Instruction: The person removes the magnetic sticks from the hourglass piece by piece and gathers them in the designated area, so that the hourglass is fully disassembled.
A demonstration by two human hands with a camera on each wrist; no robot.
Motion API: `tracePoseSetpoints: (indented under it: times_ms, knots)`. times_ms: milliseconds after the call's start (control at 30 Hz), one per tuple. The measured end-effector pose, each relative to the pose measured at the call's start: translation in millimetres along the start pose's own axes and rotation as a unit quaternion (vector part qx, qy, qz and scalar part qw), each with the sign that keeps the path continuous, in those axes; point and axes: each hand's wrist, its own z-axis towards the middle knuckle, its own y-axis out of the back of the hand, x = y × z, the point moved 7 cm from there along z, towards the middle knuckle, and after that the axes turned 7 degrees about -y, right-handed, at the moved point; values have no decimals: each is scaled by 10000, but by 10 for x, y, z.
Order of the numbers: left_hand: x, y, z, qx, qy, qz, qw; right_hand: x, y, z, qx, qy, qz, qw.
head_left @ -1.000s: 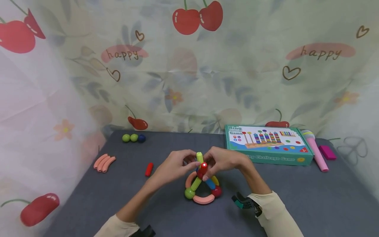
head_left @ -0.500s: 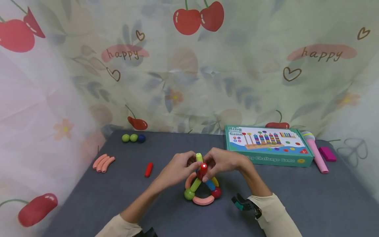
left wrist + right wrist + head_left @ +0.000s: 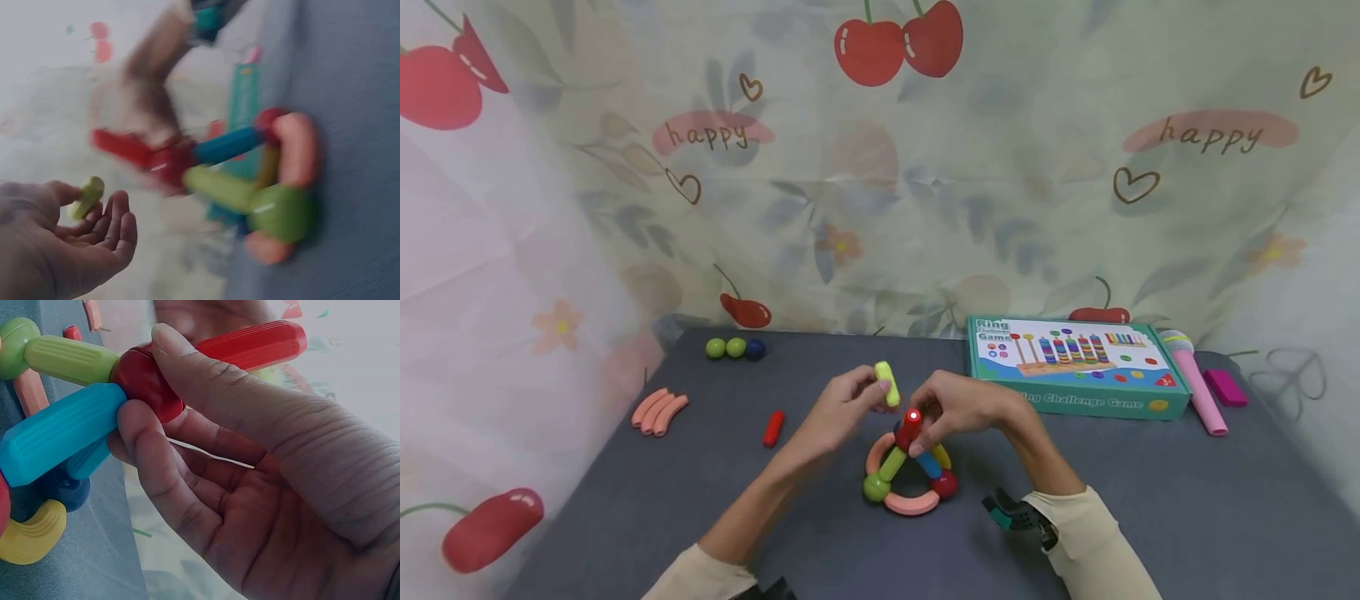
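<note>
Between thumb and fingers, my left hand [image 3: 841,410] holds a yellow-green rod [image 3: 887,384] up, apart from the magnetic-stick structure. My right hand [image 3: 964,408] pinches the top red ball [image 3: 145,380] of that structure. A red rod [image 3: 256,347] sticks out from this ball. Below it, a light green rod [image 3: 72,359] and a blue rod [image 3: 62,434] slope down to a green ball [image 3: 876,487] and a lower red ball [image 3: 944,484]. A pink curved rod [image 3: 912,503] joins those two at the base. Farther back are a dark blue ball [image 3: 69,489] and a yellow curved rod [image 3: 37,537].
Left of my hands lies a loose red rod [image 3: 773,428]. Several pink curved rods [image 3: 658,412] lie farther left, with two green balls [image 3: 716,347] and a blue ball [image 3: 755,349] behind. A game box [image 3: 1078,367], pink microphone [image 3: 1198,383] and magenta block [image 3: 1226,387] stand back right.
My left hand has drawn the yellow-green rod up and left, away from the structure's top. My right hand keeps its grip on the red ball.
</note>
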Motion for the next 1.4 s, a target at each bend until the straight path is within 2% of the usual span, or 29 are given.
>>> tracePoseSetpoints:
  times_ms: [67,167,233,367,500,667,800,900,1000,1200,1267,1400]
  knots:
    - [-78,114,18,-161,6,-183,9997,-23,1,-7,-10,-77,-26,10000]
    - [-175,292,10,-247,-10,291,9993,-58,-4,-20,-46,-162,-16,9999]
    - [-179,402,-22,-328,90,807,9962,-70,-5,-26,-58,-194,5,9998]
    - [-81,582,-133,-512,451,1715,9828,-78,0,-23,-64,-195,-6,9998]
    - [76,697,-244,-558,792,2250,9695,-85,10,-27,-84,-207,-50,9997]
    - [321,773,-331,-524,1126,3007,9456,-86,16,-44,-105,-207,-67,9997]
    - [549,734,-382,-319,1295,3666,9208,-85,5,-48,-96,-221,-16,9997]
    - [677,684,-408,-256,1327,4000,9065,-78,2,-43,-104,-207,-15,9997]
    - [740,642,-429,-256,1325,4302,8926,-64,1,-35,-103,-168,-23,9998]
    - [745,658,-451,-424,1353,5014,8535,-33,0,-20,-55,-187,19,9998]
    - [731,683,-451,-541,1292,5150,8457,-26,3,-15,-46,-202,11,9998]
    - [747,736,-462,-626,1304,5162,8442,-16,5,-7,-22,-243,20,9997]
